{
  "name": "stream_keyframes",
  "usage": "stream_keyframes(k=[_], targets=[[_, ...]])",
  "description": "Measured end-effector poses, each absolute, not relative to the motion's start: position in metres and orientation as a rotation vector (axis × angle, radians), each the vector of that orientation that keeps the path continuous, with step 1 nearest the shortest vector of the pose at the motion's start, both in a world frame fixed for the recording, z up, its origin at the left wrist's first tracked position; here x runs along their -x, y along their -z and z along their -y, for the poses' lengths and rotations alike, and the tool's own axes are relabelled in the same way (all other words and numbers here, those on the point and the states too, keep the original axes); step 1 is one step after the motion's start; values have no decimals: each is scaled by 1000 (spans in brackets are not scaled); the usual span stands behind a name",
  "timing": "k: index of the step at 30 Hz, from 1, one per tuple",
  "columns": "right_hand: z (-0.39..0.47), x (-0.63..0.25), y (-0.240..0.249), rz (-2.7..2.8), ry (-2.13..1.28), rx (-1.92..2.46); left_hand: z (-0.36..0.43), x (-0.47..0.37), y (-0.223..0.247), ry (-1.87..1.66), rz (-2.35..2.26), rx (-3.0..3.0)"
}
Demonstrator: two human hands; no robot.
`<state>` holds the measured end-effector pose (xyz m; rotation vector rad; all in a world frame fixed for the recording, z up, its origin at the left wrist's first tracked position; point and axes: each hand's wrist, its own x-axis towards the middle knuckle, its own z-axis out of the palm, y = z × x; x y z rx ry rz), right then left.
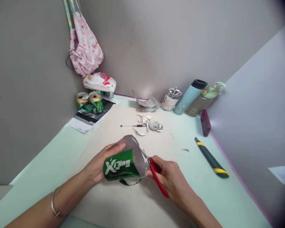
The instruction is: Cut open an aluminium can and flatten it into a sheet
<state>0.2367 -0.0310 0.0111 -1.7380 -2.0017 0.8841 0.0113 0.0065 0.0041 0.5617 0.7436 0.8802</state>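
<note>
A cut-open green can (121,164) with white lettering is held above the near middle of the table, its grey inside showing. My left hand (102,160) grips it from the left, thumb over the upper edge and the other fingers partly hidden behind it. Red-handled scissors (158,179) are in my right hand (167,172), their blades at the can's right edge. A narrow green strip (130,181) curls below the can.
Crushed cans (89,103) stand on papers (84,123) at the back left. A pen (133,125), can ends (155,126) and metal sheets (148,104) lie behind my hands. Bottles (188,98), a pencil tin (169,100) and a black-yellow tool (211,158) are rightward.
</note>
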Motion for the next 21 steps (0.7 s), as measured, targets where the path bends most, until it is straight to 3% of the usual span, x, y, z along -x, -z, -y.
stream_keyframes(k=[10,21], targets=[[29,-236,-11,2027,-785,1797,-11,-9,3,-1026,-791,-576],[31,-234,-15,1996,-835,1750,-6,-14,1,-911,-762,-664]])
